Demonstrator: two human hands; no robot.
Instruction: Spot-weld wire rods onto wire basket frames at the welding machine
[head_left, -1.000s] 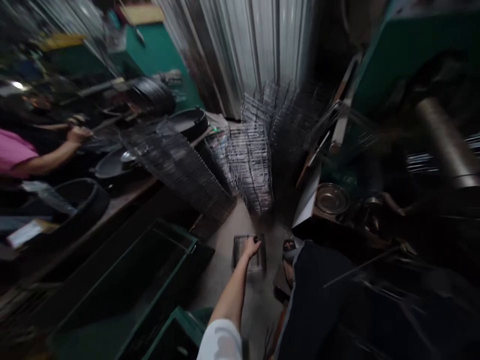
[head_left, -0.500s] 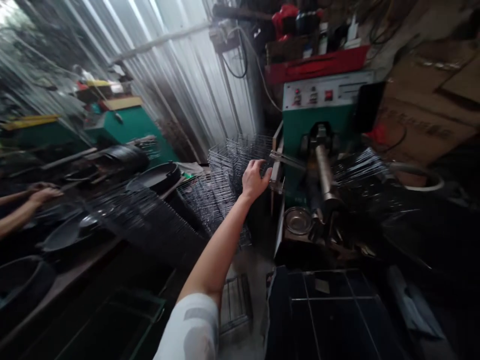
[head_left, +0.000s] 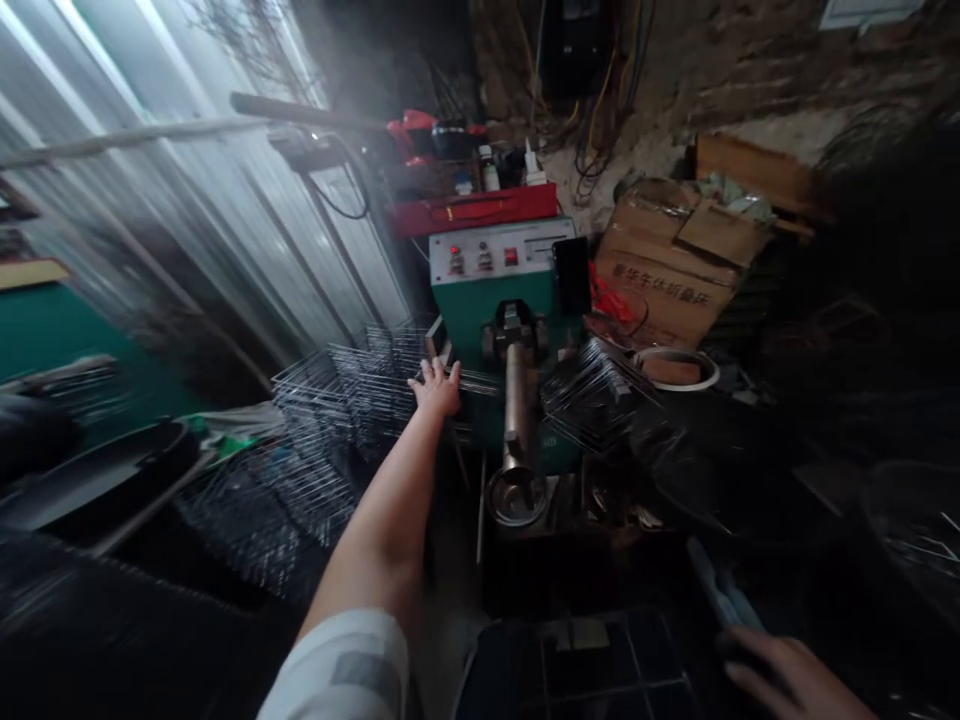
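Note:
My left hand (head_left: pixel 439 388) reaches forward with its fingers spread and holds nothing. It is over the left side of a green machine (head_left: pixel 469 300), beside thin metal rods that run to the machine's front. Black wire grids (head_left: pixel 352 400) stand stacked just left of this hand. At the lower right my right hand (head_left: pixel 787 675) is partly cut off by the frame edge and blurred. Its fingers close round the dark end of a long grey tool (head_left: pixel 720 585), whose exact kind I cannot make out. A metal cylinder (head_left: pixel 516 405) juts from the machine toward me.
A bundle of bent wire frames (head_left: pixel 596 395) hangs right of the cylinder. Below the cylinder is a round metal dish (head_left: pixel 517 500). Cardboard boxes (head_left: pixel 667 265) and a white-rimmed bucket (head_left: pixel 709 375) stand at the right. A red tray (head_left: pixel 480 208) tops the machine.
The view has swung to the right, and the co-worker's hands at the left are out of sight. My left hand has spread its fingers more. My right hand has come into view.

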